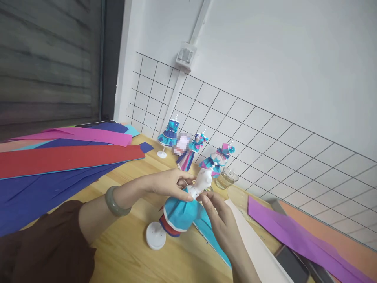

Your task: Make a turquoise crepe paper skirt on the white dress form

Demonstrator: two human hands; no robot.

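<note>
While skirted below, bare up top

Find the white doll [204,181] tilted over the counter [126,255], between the left hand [166,182] and the right hand [219,214]. Looks partly dressed: done with a blue skirt [180,214] over a red layer [170,228], but bare at the chest, so perhaps not finished. Gripping the skirt's waist on the left; pinching near it on the right, but can't tell on what. Has open room in front; gets tight behind by a glass [226,179] and rightward by a blue strip [212,243].
</note>
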